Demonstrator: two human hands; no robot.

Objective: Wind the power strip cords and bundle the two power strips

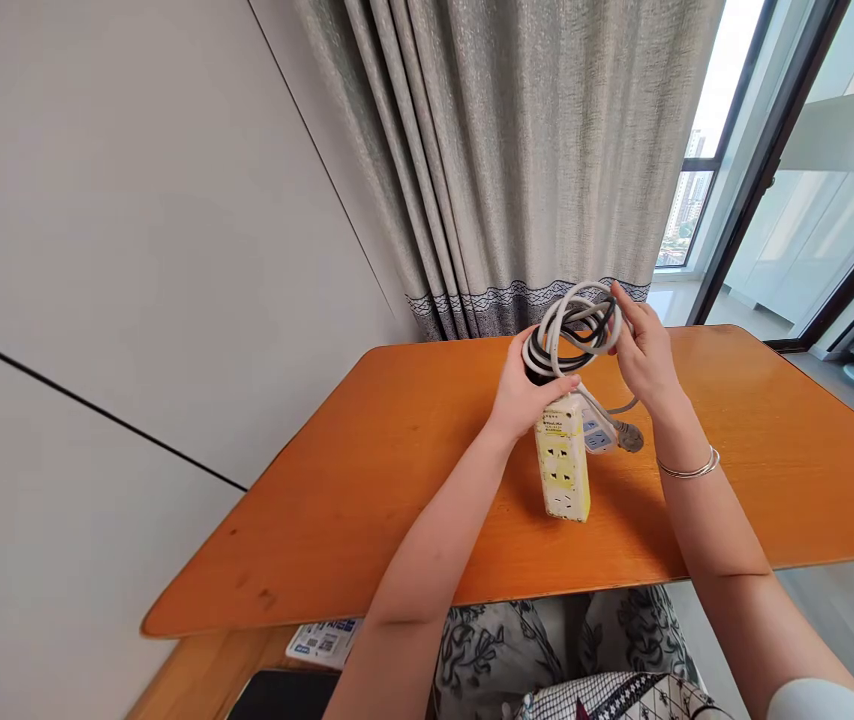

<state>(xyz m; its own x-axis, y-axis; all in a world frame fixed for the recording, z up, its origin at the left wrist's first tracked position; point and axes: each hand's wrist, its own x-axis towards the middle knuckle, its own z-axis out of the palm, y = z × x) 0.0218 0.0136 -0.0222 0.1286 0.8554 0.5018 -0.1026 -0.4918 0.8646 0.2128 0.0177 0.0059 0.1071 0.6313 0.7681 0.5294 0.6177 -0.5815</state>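
A worn, yellowed white power strip [563,470] hangs tilted over the wooden table, its sockets facing me. My left hand [521,395] is closed around the top of the strip and the lower part of a coiled cable [556,325] in white and black. At the coil's right side, the fingers of my right hand [641,345] grip the loops. Behind the yellowed strip, a second white power strip with blue socket areas [598,432] shows in part. A grey plug [628,436] dangles beside it on a grey cord.
The orange-brown wooden table [412,470] spreads out in front of me. A grey curtain [532,150] hangs past its far edge, a pale wall [134,200] rises on the left. Below the table's front left lie a printed paper item [324,640] and a dark flat object [284,695].
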